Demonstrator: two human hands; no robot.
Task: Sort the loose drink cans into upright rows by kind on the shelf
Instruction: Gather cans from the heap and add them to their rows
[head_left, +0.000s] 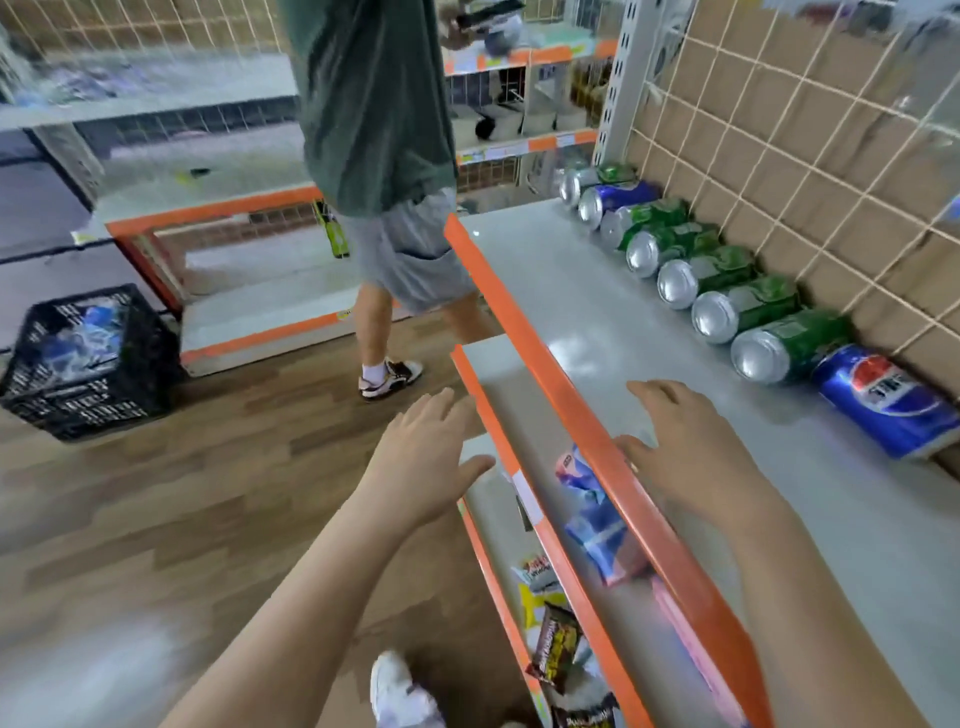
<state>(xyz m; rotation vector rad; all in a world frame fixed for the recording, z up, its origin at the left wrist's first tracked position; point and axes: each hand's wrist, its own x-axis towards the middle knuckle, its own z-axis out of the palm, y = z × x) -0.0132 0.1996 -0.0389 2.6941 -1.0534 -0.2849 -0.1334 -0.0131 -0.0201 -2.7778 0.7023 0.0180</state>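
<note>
While both hands hung spread and empty, the right hand (675, 441) over the shelf (597, 322) and the left hand (415, 457) at nine o'clock, the cans (727, 306) lay sideways toward two o'clock; sorting looked unstarted, so the nearest blue can (883, 400) probably needed reaching first.

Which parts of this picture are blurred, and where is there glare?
Head view: the floor at bottom left and the upper shelves smear with motion blur; the cans stay fairly sharp, lying on their sides; glare patches shine on the grey shelf; wide-angle distortion bends the orange shelf edge. Both hands, left and right, are open and slightly soft.
</note>
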